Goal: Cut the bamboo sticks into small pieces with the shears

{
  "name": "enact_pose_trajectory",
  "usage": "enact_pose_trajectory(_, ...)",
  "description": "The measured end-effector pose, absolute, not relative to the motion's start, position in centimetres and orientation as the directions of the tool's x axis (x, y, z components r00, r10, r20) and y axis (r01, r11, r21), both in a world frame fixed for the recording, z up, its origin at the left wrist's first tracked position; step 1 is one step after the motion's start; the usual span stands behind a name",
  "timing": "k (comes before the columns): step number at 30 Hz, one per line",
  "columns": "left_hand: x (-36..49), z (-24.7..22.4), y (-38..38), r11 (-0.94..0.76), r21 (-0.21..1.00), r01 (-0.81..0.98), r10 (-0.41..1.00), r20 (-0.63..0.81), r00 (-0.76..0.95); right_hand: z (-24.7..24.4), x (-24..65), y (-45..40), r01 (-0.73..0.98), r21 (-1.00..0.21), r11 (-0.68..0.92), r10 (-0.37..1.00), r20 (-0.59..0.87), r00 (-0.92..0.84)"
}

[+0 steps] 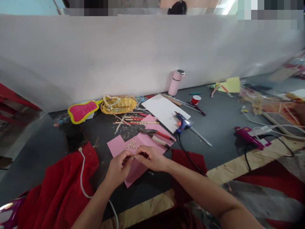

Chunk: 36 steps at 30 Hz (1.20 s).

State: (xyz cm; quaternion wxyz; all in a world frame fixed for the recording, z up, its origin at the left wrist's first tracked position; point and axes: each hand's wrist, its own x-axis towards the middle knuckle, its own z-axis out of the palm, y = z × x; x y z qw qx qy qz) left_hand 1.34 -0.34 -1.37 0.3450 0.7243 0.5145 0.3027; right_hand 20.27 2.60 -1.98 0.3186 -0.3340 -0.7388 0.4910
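My left hand [122, 163] and my right hand [149, 157] meet over pink paper [135, 173], thumbs and fingertips pinched close together. Between them is something small and thin that I cannot make out; the fingers cover most of it. Just beyond the fingertips, a heap of small pale pieces [132, 144] lies on the paper. Pruning shears [157, 135] with red and white handles rest across the paper, beyond my right hand.
Beyond lie patterned sticks [135, 121], a wicker basket [119, 105], a pink-and-yellow paddle shape [83, 111] and white board [162, 111]. A blue glue gun [183, 123] trails its cord near my right forearm. A pink flask [175, 83] stands by the partition. Red cloth [69, 178] lies left.
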Motion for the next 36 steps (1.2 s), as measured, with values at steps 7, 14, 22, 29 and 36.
enact_pose_trajectory(7,1.22,-1.57,-0.49,-0.22,0.815,0.537,0.96,0.082,0.269,-2.08,20.34,2.69,0.076,-0.996,0.043,0.774,-0.015,-0.633)
enact_pose_trajectory(14,1.09,-1.81,-0.37,-0.301,0.745,0.595,0.945,0.148,0.293,-2.0,20.35,2.82,0.125,-0.99,0.064,0.718,-0.042,-0.695)
enact_pose_trajectory(22,1.19,-1.83,-0.33,-0.426,0.633,0.646,0.905,0.292,0.311,-1.75,20.28,2.65,0.13,-0.984,0.125,0.786,0.018,-0.618)
enact_pose_trajectory(29,1.0,-2.14,-0.23,-0.407,0.639,0.653,0.913,0.292,0.284,-2.28,19.99,2.91,-0.007,-0.989,-0.146,0.804,-0.115,-0.584)
enact_pose_trajectory(36,1.19,-2.12,-0.19,-0.326,0.709,0.626,0.941,0.177,0.29,-2.31,20.04,2.96,-0.025,-0.987,-0.158,0.81,-0.115,-0.575)
